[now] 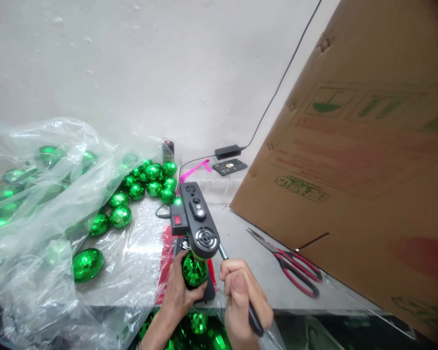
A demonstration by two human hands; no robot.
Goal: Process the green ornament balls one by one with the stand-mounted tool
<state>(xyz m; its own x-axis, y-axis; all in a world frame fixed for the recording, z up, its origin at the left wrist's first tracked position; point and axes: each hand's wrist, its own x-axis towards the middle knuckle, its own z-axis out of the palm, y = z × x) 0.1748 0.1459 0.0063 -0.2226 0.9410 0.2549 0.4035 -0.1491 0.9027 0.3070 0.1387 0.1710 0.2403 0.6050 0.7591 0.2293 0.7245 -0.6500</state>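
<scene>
A shiny green faceted ball (194,273) is in my left hand (180,284), its fingers closed around the sides. The ball's top meets the underside of a black bench machine (200,218), which has round vents and a red switch (177,220). My right hand (244,296) is wrapped around the machine's metal lever, whose black handle (255,319) sticks out below the fist. Red tape (165,262) lies beside the machine's base. Where the ball touches the machine is partly hidden by the machine's head.
Clear plastic sheeting (40,272) covers several green balls on the left; more balls (120,217) lie beside it. Red-handled scissors (295,267) rest at right before a big cardboard box (350,160). A black power adapter (228,151) and phone-like dark object (229,166) sit behind. Green balls (199,322) show below the table edge.
</scene>
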